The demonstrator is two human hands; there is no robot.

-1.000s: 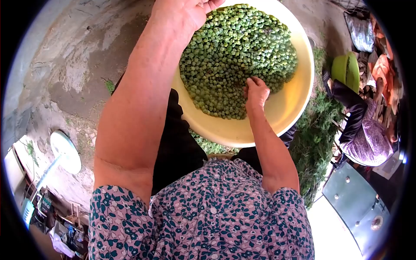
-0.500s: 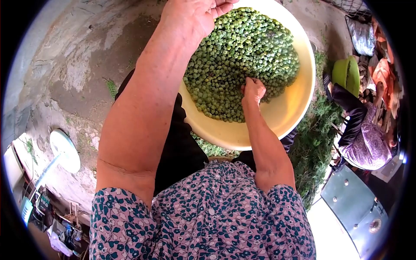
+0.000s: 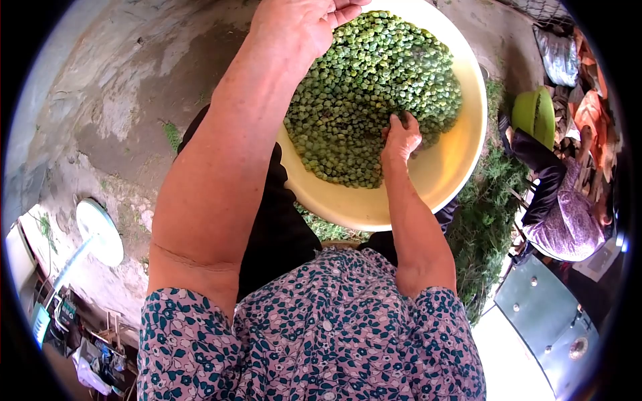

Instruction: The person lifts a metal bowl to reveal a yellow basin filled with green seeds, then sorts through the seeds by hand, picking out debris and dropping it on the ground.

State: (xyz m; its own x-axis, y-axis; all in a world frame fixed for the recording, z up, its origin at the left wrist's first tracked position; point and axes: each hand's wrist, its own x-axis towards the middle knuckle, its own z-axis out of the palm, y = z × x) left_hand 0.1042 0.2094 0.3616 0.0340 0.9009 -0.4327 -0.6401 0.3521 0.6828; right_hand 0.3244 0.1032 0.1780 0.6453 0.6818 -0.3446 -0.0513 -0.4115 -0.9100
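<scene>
A wide, pale yellow basin (image 3: 438, 175) holds a thick layer of small round green berries (image 3: 401, 60), which look like green peppercorns. Low over the near right side of the layer is my right hand (image 3: 403, 138), fingers bent down against the berries. Its fingers look closed, but whatever they hold is too small to make out. My left hand (image 3: 297, 25) is at the upper left of the basin, cut off by the top of the view. Only a few of its bent fingers show over the far berries, and their tips are mostly hidden.
To the right sits another person in purple patterned clothing (image 3: 568, 224), beside a bright green basin (image 3: 533, 113) and chopped wood. Cut green plants (image 3: 485, 220) lie right of my basin. A pale round-topped stand (image 3: 100, 232) is on the left.
My right hand has shifted slightly right and up over the berries, and its thumb and forefinger look a little farther apart. My left hand has hardly moved.
</scene>
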